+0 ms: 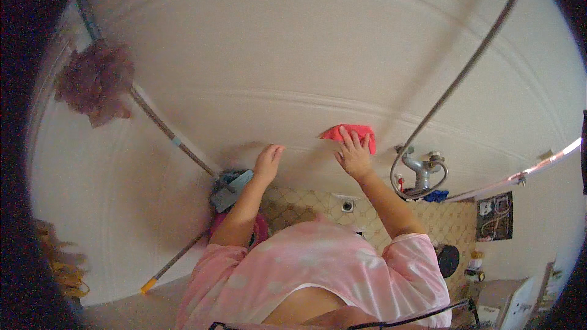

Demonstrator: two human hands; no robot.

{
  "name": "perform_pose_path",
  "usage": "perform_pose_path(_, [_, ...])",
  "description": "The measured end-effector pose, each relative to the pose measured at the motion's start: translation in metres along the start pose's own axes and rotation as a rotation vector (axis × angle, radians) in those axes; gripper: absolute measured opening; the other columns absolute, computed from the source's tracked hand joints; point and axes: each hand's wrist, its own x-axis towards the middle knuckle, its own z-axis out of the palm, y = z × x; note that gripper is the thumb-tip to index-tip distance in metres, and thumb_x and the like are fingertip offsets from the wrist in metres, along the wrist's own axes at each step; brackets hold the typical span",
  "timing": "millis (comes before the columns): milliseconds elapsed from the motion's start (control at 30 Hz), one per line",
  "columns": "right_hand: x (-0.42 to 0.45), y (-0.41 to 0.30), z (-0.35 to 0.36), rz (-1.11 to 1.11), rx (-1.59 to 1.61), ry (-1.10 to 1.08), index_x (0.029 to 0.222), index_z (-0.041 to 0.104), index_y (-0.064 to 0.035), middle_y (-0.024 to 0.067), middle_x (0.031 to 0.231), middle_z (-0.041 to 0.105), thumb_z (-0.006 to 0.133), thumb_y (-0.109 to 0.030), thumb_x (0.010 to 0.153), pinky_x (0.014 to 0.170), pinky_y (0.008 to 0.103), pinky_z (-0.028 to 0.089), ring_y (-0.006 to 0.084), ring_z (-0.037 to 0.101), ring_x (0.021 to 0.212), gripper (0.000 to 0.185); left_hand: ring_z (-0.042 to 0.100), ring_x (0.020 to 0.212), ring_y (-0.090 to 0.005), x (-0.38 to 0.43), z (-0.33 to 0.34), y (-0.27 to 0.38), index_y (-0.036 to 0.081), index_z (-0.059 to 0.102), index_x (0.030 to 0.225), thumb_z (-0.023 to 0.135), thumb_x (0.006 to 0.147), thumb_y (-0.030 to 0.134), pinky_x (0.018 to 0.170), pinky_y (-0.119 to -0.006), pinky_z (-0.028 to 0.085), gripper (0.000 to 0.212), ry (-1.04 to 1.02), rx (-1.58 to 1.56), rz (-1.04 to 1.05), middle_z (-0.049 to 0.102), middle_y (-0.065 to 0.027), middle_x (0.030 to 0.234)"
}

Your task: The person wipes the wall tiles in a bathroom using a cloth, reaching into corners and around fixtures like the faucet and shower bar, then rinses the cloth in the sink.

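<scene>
With fingers spread, my right hand (356, 156) presses a bright pink-red cloth (361, 129) flat against the pale wall panel (293, 50). Part of the cloth sticks out to the left of the fingers and a corner hangs below them. My left hand (269, 161) is raised close to the wall, left of the cloth and apart from it. Its fingers are loosely bent, and I see nothing in them. To the right of my right hand, a metal mixer tap (419, 172) is fixed to the wall, with a shower hose (458, 73) looping up from it.
At left are a purplish mesh puff (96, 82) and a long pole (156, 121). Blue-grey items (231, 190) fill the corner below my left hand. A floor drain (347, 206) is set in the patterned floor (302, 201). An orange-tipped handle (149, 285) leans at lower left.
</scene>
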Motion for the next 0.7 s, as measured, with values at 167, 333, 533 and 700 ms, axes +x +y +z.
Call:
perform_pose_path(167, [0.061,-0.096,0.008,-0.277,0.041,0.019,0.106,0.059,-0.0087,0.0010,0.146,0.025,0.055,-0.031,0.083,0.098,0.0586,0.029,0.0224,0.037,0.122,0.032,0.058,0.088,-0.0305,-0.028,-0.046,-0.063,0.002,0.060,0.098,0.049,0.091,0.022,0.077,-0.036,0.046,0.024,0.110,-0.043,-0.049,0.060,-0.0150,0.096])
perform_pose_path(333, [0.113,-0.190,0.030,-0.522,0.103,-0.023,0.119,0.054,-0.0057,0.0021,0.146,0.024,0.055,-0.028,0.082,0.107,0.0490,0.023,0.0223,0.031,0.127,0.043,0.058,0.088,-0.0324,-0.062,-0.102,-0.099,0.002,0.060,0.098,0.048,0.092,0.023,0.077,-0.036,0.046,0.024,0.149,-0.065,-0.108,0.059,-0.0154,0.095])
perform_pose_path(533, [0.108,-0.246,0.034,-0.572,0.049,-0.081,0.124,0.049,-0.0007,0.0060,0.145,0.026,0.058,-0.023,0.079,0.111,0.0457,0.015,0.0223,0.024,0.132,0.051,0.057,0.088,-0.0331,-0.137,-0.106,-0.084,0.003,0.061,0.098,0.048,0.092,0.023,0.077,-0.037,0.045,0.024,0.175,-0.078,-0.136,0.059,-0.0160,0.095])
perform_pose_path(700, [0.096,-0.269,0.068,-0.488,1.047,-0.027,0.125,0.048,-0.0004,0.0064,0.143,0.028,0.058,-0.025,0.079,0.112,0.0449,0.013,0.0223,0.024,0.132,0.053,0.057,0.090,-0.0328,-0.205,-0.081,-0.083,0.003,0.061,0.098,0.048,0.091,0.023,0.078,-0.038,0.045,0.025,0.108,-0.060,-0.166,0.061,-0.0165,0.095])
